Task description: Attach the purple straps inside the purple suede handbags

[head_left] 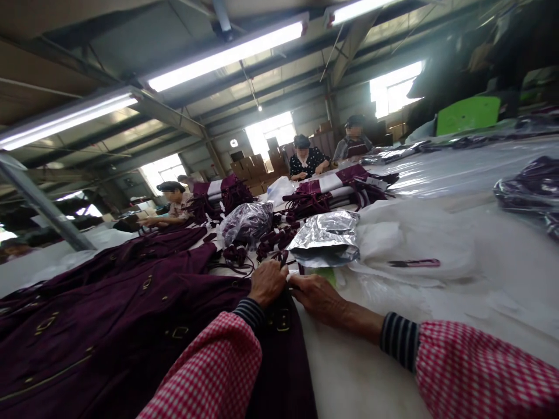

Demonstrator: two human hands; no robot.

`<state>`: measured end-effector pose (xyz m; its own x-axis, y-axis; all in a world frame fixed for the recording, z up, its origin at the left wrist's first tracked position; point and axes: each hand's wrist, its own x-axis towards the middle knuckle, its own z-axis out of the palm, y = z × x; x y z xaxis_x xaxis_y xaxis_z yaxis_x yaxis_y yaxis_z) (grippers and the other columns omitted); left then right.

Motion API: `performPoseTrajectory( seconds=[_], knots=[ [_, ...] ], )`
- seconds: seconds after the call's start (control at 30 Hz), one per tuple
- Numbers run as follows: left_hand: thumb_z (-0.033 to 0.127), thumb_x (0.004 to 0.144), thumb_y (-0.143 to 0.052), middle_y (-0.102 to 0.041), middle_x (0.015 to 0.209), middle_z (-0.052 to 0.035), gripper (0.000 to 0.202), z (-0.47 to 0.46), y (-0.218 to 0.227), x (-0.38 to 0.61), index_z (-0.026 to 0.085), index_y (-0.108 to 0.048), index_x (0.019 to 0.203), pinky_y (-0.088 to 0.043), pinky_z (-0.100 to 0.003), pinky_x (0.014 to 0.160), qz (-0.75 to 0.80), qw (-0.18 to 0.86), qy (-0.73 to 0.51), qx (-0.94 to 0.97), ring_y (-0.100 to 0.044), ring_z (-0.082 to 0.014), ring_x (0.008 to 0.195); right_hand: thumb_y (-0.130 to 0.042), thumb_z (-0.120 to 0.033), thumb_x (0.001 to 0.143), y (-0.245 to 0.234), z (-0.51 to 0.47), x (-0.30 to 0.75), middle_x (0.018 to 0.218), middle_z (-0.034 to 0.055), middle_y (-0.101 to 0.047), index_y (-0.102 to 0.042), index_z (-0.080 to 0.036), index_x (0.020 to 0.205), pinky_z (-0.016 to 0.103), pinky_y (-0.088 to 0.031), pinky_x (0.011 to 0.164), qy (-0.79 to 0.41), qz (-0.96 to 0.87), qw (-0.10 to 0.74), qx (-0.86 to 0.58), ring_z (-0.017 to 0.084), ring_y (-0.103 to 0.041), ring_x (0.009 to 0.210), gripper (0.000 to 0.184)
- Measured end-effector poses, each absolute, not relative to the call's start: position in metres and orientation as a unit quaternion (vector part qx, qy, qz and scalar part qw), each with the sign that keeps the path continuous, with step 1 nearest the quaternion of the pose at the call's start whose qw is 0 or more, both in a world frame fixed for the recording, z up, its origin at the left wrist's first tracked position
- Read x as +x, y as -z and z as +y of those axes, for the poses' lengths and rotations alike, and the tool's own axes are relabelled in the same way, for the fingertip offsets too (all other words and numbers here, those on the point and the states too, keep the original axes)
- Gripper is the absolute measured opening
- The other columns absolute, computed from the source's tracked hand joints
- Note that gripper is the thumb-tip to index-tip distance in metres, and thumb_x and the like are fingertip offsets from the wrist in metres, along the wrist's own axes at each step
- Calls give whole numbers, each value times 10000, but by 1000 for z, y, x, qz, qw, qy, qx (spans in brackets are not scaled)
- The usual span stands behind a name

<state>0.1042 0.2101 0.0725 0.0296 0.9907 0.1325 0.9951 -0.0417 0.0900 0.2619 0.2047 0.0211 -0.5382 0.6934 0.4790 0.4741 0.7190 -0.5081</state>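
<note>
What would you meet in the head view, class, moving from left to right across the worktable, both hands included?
Dark purple garment → left hand → right hand → pink-handled tool → purple bundle in clear plastic

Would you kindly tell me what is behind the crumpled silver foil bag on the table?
Behind the crumpled silver foil bag sits a stack of folded purple and white fabric pieces; whatever the bag directly covers cannot be seen.

3 glaring tubes [227, 56], blown-out windows [388, 93], blurred edges
</note>
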Motion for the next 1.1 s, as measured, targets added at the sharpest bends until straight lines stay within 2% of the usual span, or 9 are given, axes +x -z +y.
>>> performPoseTrajectory(
  seconds=[0.17, 0.3, 0.37, 0.5, 0.67, 0.77, 0.87, 0.97, 1.1],
  knots=[
    [306, 1034, -466, -682, 1099, -109, 274, 201, -100, 97, 133, -677, 1061, -453, -453, 998, -682, 95, 14, -725, -607, -267, 1130, -598, -130, 914, -51, 191, 272, 661, 7, -612, -615, -171, 747, 274, -281, 601, -185, -889, 290, -302, 133, -520, 618, 172],
    [292, 1043, -393, -672, 1132, -143, 336, 203, -117, 78, 126, -682, 1083, -433, -456, 996, -697, 118, -3, -707, -586, -297, 1171, -560, -95, 912, -65, 135, 306, 639, -18, -561, -592, -192, 750, 275, -294, 604, -247, -923, 211, -205, 123, -478, 594, 192],
    [313, 1041, -407, -673, 1138, -140, 336, 203, -116, 73, 126, -680, 1097, -438, -455, 985, -705, 110, 1, -701, -594, -290, 1147, -499, -104, 947, -64, 98, 329, 691, -5, -600, -615, -218, 806, 278, -334, 623, -306, -914, 180, -194, 138, -500, 615, 216],
    [378, 1048, -397, -678, 1136, -143, 378, 206, -100, 83, 133, -677, 1116, -437, -423, 966, -707, 72, 45, -702, -603, -268, 1112, -582, -212, 932, -60, 50, 364, 834, 23, -688, -695, -293, 857, 266, -404, 622, -440, -859, 169, -199, 175, -602, 722, 158],
    [477, 986, -499, -712, 975, -92, 380, 208, -85, 91, 158, -705, 977, -462, -313, 817, -670, -30, 107, -734, -653, -249, 957, -657, -286, 886, -67, 74, 358, 633, -25, -574, -703, -213, 752, 230, -328, 507, -571, -791, 107, -191, 110, -487, 555, 159],
    [548, 934, -544, -710, 880, -49, 421, 202, -83, 82, 156, -694, 899, -459, -274, 683, -649, -85, 142, -742, -657, -223, 836, -638, -316, 870, -58, 112, 340, 644, -20, -593, -667, -156, 732, 210, -297, 474, -599, -737, 180, -255, 81, -448, 517, 213],
    [588, 902, -558, -679, 786, -54, 464, 197, -79, 78, 148, -673, 812, -444, -289, 646, -664, -90, 186, -719, -641, -238, 785, -628, -337, 830, -38, 145, 321, 712, 14, -673, -621, -151, 809, 202, -308, 423, -599, -682, 274, -318, 88, -509, 471, 187],
    [500, 858, -644, -661, 795, -96, 364, 193, -77, 85, 152, -645, 750, -444, -345, 760, -690, -53, 246, -679, -634, -295, 895, -648, -363, 801, -25, 162, 305, 700, 8, -673, -582, -162, 885, 187, -306, 388, -641, -649, 270, -310, 101, -549, 466, 227],
    [494, 862, -647, -660, 816, -72, 323, 185, -90, 82, 194, -634, 742, -442, -325, 800, -685, -54, 343, -640, -623, -277, 963, -621, -335, 801, -32, 157, 287, 467, -81, -522, -553, -177, 938, 174, -236, 350, -672, -627, 255, -300, 77, -399, 349, 220]
  ],
)
